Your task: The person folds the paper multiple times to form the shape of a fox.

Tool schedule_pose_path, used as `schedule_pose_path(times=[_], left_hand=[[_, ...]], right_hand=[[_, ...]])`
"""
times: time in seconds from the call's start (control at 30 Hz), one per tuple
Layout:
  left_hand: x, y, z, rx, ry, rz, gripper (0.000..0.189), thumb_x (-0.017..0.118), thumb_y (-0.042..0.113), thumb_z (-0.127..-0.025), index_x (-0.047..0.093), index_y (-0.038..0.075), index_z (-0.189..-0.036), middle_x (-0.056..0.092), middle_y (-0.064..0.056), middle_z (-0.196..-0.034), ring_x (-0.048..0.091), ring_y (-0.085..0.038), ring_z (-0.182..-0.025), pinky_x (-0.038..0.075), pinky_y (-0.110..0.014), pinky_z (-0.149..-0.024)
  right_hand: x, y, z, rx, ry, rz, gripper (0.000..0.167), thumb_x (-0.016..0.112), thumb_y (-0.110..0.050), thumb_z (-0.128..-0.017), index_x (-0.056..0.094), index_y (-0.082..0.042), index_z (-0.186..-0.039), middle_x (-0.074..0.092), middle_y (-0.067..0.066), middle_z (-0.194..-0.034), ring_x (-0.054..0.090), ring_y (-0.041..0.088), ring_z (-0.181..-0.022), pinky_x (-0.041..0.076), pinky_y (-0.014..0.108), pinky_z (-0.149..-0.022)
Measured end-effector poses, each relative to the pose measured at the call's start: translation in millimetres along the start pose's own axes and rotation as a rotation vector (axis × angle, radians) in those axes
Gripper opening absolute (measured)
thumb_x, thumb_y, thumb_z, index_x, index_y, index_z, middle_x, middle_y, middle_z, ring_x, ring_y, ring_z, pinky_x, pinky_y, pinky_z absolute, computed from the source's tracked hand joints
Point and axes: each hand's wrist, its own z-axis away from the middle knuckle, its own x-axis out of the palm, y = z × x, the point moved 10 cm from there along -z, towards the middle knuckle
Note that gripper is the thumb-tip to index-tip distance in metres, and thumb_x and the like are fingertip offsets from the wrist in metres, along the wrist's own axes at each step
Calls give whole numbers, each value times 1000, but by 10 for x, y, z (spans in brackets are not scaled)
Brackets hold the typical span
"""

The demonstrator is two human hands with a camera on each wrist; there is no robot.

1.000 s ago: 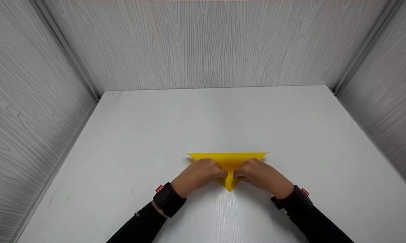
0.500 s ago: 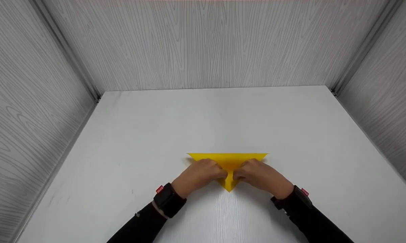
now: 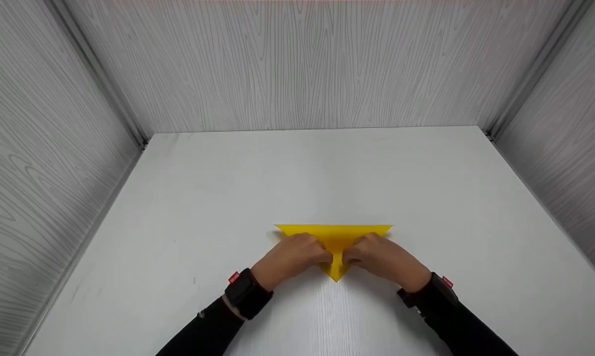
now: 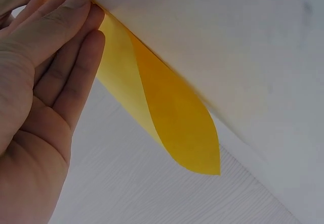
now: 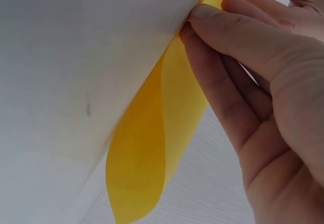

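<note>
A sheet of yellow paper (image 3: 335, 232), folded over into a triangle, lies at the front middle of the table, one point toward me and its long straight edge away. My left hand (image 3: 296, 254) pinches its left slanted side between thumb and fingers near the front point. On the other slanted side my right hand (image 3: 381, 257) pinches in the same way, a small gap between the two hands. In the left wrist view the paper (image 4: 177, 112) curves open in a loose roll beyond the fingers. The right wrist view shows the paper (image 5: 136, 153) curled likewise at its other end.
The white table (image 3: 218, 183) stretches out around the paper. Pale wood-grain panels stand at the back (image 3: 297, 64), the left (image 3: 45, 148) and the right (image 3: 559, 123). A black band with a red tag circles each wrist.
</note>
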Motion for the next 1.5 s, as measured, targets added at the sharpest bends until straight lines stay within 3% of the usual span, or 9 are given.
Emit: schedule_pose_path(times=[0.07, 0.3, 0.57, 0.77, 0.83, 0.93, 1.03, 1.17, 1.5], left_hand=[[-15, 36, 25, 9, 6, 6, 11, 79, 12, -97, 85, 21, -99, 49, 6, -69, 42, -9, -64, 25, -14, -63], [-81, 219, 167, 60, 47, -3, 33, 74, -5, -93, 84, 26, -102, 59, 3, -76, 40, -9, -65, 21, -15, -62], [-40, 300, 228, 31, -30, -114, 20, 73, 17, -102, 81, 31, -114, 59, 1, -86, 44, -12, -74, 30, -20, -66], [-17, 299, 244, 11, -46, -102, 18, 68, 21, -106, 82, 29, -115, 53, 0, -85, 41, -13, -78, 29, -21, -68], [-1, 285, 246, 7, -52, -78, 18, 69, 22, -105, 83, 29, -115, 55, 0, -86, 43, -14, -79, 30, -21, -68], [25, 261, 238, 2, -66, -52, 19, 69, 25, -105, 83, 28, -118, 63, 0, -95, 50, -15, -86, 38, -22, -74], [62, 234, 220, -17, -95, -25, 20, 67, 30, -106, 83, 27, -118, 65, -1, -100, 53, -17, -90, 42, -23, -77], [97, 224, 211, -42, -141, -28, 22, 64, 32, -108, 82, 30, -120, 61, -1, -97, 49, -18, -87, 39, -23, -72], [83, 244, 215, -10, -133, -97, 24, 61, 30, -110, 79, 31, -126, 64, -3, -102, 52, -20, -89, 42, -24, -75]], right_hand=[[6, 4, -1, 6, -1, -3, 6, 84, -7, -90, 81, -13, -87, 71, -3, -76, 53, 7, -67, 50, 17, -66], [13, -6, -9, 8, -9, -1, 14, 85, -1, -88, 80, -13, -83, 68, -3, -72, 49, 5, -66, 42, 17, -64], [6, 21, -21, 13, -4, 16, 17, 86, 1, -86, 77, -12, -81, 64, -4, -70, 48, 5, -65, 43, 17, -64], [20, -12, -53, -4, 10, 15, 19, 84, 6, -85, 75, -11, -81, 58, -2, -67, 46, 7, -63, 42, 18, -61], [8, -62, -75, -36, 43, 58, 16, 84, 5, -86, 77, -10, -86, 64, -1, -72, 53, 11, -68, 48, 22, -66], [-23, -120, -107, -63, 121, 193, 17, 85, -2, -88, 80, -10, -103, 74, 2, -95, 64, 21, -90, 56, 32, -81], [-33, -91, -138, -7, 173, 361, 33, 86, -11, -89, 77, -10, -120, 72, 8, -124, 64, 31, -111, 58, 43, -92], [31, 30, -151, 118, 132, 481, 47, 86, -19, -91, 69, -9, -134, 63, 14, -142, 62, 37, -122, 58, 48, -96], [155, 202, -209, 250, -21, 424, 51, 75, -29, -100, 63, -4, -143, 60, 17, -143, 60, 41, -123, 56, 53, -100]])
